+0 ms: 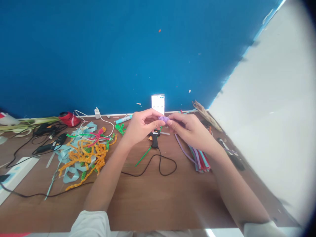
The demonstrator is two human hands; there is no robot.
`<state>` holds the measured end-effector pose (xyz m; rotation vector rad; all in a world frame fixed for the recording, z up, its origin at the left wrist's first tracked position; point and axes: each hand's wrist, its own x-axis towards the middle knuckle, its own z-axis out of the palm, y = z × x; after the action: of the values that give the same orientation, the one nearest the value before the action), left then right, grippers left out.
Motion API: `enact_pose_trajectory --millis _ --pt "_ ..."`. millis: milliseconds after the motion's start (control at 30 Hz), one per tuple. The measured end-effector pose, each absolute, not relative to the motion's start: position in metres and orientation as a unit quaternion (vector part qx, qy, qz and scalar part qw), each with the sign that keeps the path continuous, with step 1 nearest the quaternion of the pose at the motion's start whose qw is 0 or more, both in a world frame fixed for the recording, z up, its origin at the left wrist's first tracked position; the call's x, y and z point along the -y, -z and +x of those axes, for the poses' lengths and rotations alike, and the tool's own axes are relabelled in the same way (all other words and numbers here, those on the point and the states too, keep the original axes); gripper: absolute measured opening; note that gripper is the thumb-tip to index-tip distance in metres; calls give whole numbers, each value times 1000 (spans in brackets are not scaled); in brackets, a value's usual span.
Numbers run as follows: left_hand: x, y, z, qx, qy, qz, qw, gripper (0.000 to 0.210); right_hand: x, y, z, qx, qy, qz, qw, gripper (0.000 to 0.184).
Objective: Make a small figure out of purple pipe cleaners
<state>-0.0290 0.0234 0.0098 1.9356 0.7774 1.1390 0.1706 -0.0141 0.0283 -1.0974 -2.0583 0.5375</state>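
Both hands meet above the middle of the table around a purple pipe cleaner [164, 119], wound into a small tight coil. My left hand [141, 126] pinches the coil's left end between thumb and fingers. On the other side, my right hand [189, 129] grips its right end. A purple strand [182, 148] runs down from beneath my right hand. Below the hands lies a black glue gun [154, 140] with its cord looping across the table. A green pipe cleaner [143, 156] lies beside it.
A lit phone [158, 102] leans on the blue wall. Tangled orange pipe cleaners [84, 154] and light blue ribbon [71, 176] cover the left side, near a white power strip [18, 176]. Bundled coloured pipe cleaners [203, 161] lie by my right forearm. A blue marker [123, 119] sits behind.
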Motion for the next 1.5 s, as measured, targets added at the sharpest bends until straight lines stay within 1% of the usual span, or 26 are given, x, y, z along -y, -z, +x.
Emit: enact_pose_trajectory --millis 133,200,233,300,467,567,633,700,767,833,1067,1267,1500 --pt "-18 -11 -26 -331 -462 800 193 26 14 -28 170 794 -182 -442 376 26" --pt "-17 -11 -25 -337 -453 815 130 25 13 -28 170 791 -176 -447 379 26" --pt "-16 -10 -24 -336 -447 820 122 25 13 -28 170 789 -178 -449 380 26" --pt "-16 -10 -24 -335 -439 822 142 27 12 -28 170 786 -184 -448 384 27" --pt "-17 -10 -27 -333 -440 802 230 31 12 -30 171 778 -210 -440 395 30" --pt "-17 -9 -28 -312 -439 787 300 38 13 -30 172 763 -248 -444 400 35" --pt "-18 -9 -26 -298 -452 778 319 40 13 -31 173 755 -269 -443 401 39" --pt "-18 -8 -24 -297 -483 766 303 34 14 -31 172 750 -280 -445 402 43" --pt "-17 -7 -22 -304 -512 755 274 24 14 -31 171 744 -285 -449 404 45" --pt "-17 -7 -21 -314 -527 753 238 20 14 -31 170 743 -288 -448 405 46" --pt "-16 0 -14 -333 -531 766 140 25 14 -31 170 749 -269 -455 399 46" --pt "-16 3 -12 -305 -535 787 27 19 15 -32 168 757 -247 -460 393 44" --pt "-26 13 -17 -226 -536 813 -22 27 17 -31 166 758 -262 -458 385 43"
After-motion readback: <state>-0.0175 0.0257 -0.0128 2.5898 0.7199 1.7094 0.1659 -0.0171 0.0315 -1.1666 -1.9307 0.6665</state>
